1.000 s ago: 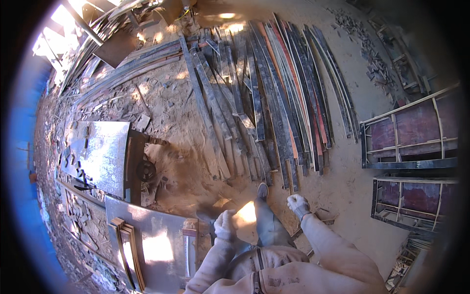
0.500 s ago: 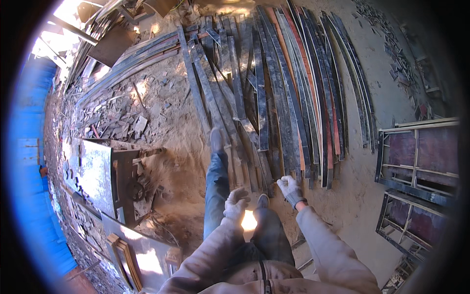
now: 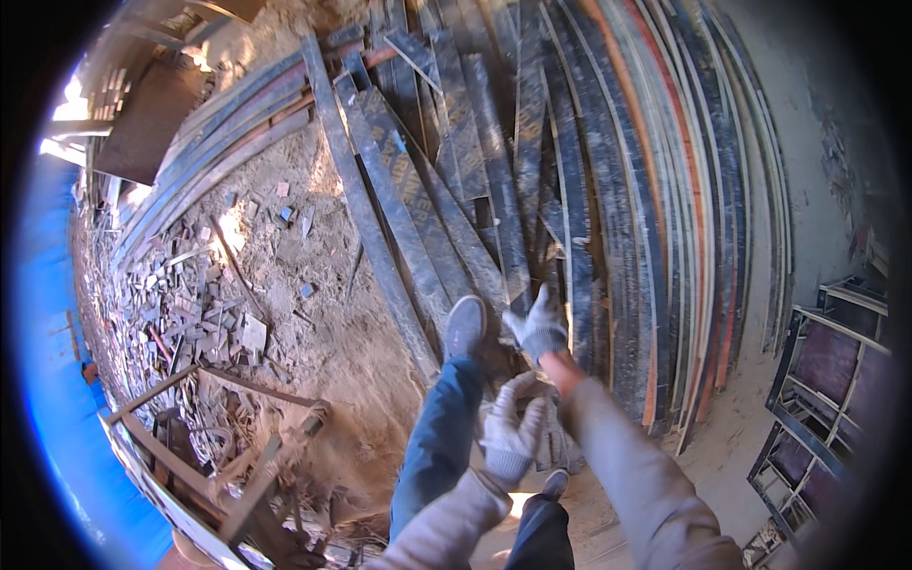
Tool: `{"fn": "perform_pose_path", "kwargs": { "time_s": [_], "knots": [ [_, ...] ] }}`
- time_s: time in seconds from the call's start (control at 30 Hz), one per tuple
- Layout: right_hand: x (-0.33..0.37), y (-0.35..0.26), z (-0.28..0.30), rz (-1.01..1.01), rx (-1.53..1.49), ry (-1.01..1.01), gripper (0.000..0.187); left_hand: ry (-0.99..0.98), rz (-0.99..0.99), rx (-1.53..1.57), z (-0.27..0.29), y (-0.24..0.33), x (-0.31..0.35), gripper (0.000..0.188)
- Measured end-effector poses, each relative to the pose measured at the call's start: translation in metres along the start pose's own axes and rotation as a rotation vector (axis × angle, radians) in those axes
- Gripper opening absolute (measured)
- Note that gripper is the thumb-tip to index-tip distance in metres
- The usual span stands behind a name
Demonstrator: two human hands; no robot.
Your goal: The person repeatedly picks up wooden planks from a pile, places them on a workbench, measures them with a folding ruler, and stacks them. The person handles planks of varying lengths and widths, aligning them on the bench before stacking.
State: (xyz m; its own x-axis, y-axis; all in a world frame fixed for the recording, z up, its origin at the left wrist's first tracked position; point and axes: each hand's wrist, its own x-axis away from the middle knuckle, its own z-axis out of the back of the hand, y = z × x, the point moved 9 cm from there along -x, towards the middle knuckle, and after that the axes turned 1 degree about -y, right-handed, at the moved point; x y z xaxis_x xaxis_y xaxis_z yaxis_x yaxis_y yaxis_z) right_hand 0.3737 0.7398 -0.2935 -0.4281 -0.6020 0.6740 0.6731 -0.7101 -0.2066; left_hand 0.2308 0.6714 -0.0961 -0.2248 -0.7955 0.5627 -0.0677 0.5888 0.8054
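Note:
My left hand (image 3: pixel 511 439), in a pale knit glove, is in front of my body just below the near ends of some plank strips. Its fingers are loosely bent and apart, and nothing shows in them. Farther forward, my right hand (image 3: pixel 541 328), gloved alike, reaches over the pile with thumb and forefinger spread, holding nothing visible. Beneath and beyond it lie long dark-faced plywood strips (image 3: pixel 408 204), some crossing one another. Whether the right fingertips touch a strip I cannot tell. My forward shoe (image 3: pixel 467 328) is at the near end of the strips.
More long strips (image 3: pixel 698 190), some red-edged, lie side by side at the right. Wood offcuts (image 3: pixel 204 318) litter the ground at the left. A wooden-framed stand (image 3: pixel 204 456) is at the lower left, beside blue sheeting (image 3: pixel 47 380). Framed panels (image 3: pixel 826 370) stand at the right.
The strips look nearer, and my view has shifted forward. One foot has stepped up to the pile. My right hand has moved forward over the strips and opened from a closed shape.

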Motion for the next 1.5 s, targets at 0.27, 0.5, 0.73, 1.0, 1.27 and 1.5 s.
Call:
{"fn": "perform_pose_path", "kwargs": {
  "time_s": [0.27,0.5,0.73,1.0,1.27,1.5],
  "knots": [
    [-0.206,-0.228,0.009,0.245,0.433,0.212,0.123,0.135,0.127,0.202,0.057,0.075,-0.085,0.049],
    [-0.26,-0.203,0.008,0.218,0.014,0.234,0.035,0.176,0.225,0.293,0.079,0.074,-0.119,0.037],
    [-0.119,0.023,-0.021,-0.384,-1.422,0.051,0.034,0.092,0.23,0.013,0.064,0.053,-0.112,0.049],
    [0.208,0.093,0.058,0.315,-0.631,0.286,0.033,-0.164,0.193,-0.004,0.0,-0.006,-0.041,0.076],
    [0.517,0.266,0.085,0.341,-0.228,0.207,0.041,-0.187,0.174,0.555,-0.08,-0.026,0.197,0.035],
    [0.604,0.377,0.107,0.531,-0.21,0.356,0.031,-0.256,-0.089,0.16,-0.109,0.006,0.454,0.029]
  ]
}}
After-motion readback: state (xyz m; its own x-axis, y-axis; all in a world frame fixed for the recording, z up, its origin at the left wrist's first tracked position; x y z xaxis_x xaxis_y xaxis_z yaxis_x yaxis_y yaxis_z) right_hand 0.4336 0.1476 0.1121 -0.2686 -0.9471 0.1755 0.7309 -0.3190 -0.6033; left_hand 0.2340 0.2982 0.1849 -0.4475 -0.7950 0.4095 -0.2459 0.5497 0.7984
